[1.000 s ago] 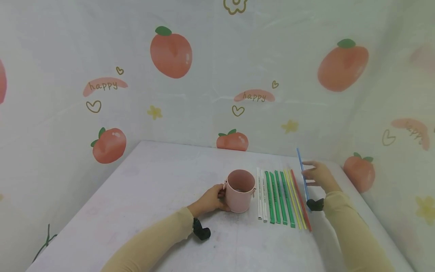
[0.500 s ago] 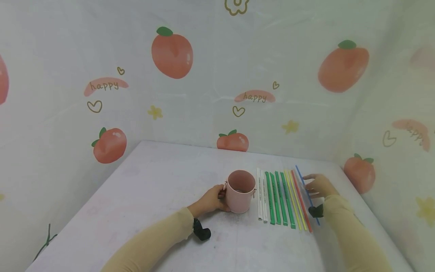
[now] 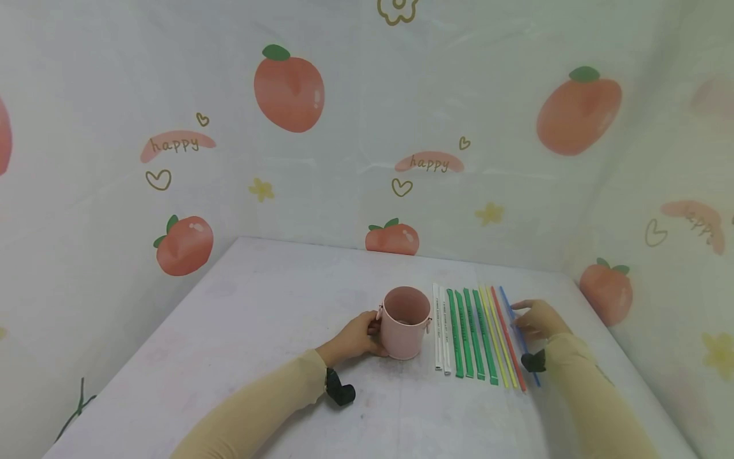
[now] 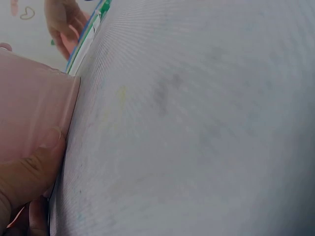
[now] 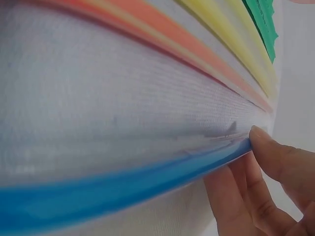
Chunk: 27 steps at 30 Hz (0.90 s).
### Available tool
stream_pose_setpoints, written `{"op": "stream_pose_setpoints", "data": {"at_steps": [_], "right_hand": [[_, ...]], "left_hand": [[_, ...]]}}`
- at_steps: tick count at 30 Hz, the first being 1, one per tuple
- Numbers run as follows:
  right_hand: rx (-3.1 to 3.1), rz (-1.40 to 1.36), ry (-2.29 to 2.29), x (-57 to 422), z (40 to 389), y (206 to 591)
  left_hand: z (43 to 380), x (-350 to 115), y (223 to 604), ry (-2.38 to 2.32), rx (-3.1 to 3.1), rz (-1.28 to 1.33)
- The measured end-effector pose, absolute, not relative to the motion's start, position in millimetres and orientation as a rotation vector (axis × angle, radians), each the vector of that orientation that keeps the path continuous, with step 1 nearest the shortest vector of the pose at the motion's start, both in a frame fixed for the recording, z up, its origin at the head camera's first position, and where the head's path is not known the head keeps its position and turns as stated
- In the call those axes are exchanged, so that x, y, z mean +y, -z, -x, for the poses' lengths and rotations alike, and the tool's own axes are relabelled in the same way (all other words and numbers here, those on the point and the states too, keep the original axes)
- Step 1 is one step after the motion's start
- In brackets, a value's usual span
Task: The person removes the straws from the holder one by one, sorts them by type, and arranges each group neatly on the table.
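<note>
My left hand (image 3: 357, 336) grips a small pink metal bucket (image 3: 403, 338), upright on the table, by its left side. In the left wrist view the thumb (image 4: 37, 164) presses the bucket's wall, its other fingers partly hidden. To the right, my right hand (image 3: 540, 317) has a blue straw (image 3: 506, 297) that lies low along the table. The right wrist view shows the thumb (image 5: 273, 152) on one side of the straw and the fingers on the other, pinching it. Nearest it, on its left, is a red straw (image 3: 504, 328).
Between bucket and red straw lie two yellow straws (image 3: 497, 338), several green-wrapped straws (image 3: 466, 331) and two white-wrapped straws (image 3: 438, 328), all roughly parallel. The white table (image 3: 229, 331) meets a fruit-printed curtain (image 3: 327, 178) behind and at the sides.
My right hand has lowered the blue straw from above the table to beside the red one, roughly in line with the row. The left hand and the bucket have stayed in place.
</note>
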State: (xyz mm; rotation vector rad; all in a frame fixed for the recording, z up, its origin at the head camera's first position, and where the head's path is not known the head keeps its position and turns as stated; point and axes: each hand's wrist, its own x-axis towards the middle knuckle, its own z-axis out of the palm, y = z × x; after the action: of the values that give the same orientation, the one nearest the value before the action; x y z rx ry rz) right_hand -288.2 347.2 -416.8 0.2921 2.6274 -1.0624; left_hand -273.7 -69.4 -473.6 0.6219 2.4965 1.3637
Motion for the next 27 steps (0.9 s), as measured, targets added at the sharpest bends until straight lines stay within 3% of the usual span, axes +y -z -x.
{"op": "stream_pose_setpoints", "data": {"at_steps": [27], "right_hand": [[2.609,-0.377,1.095,354,295,435]], "left_hand": [[272,-69,472,-1.376,2.494,-0.627]]}}
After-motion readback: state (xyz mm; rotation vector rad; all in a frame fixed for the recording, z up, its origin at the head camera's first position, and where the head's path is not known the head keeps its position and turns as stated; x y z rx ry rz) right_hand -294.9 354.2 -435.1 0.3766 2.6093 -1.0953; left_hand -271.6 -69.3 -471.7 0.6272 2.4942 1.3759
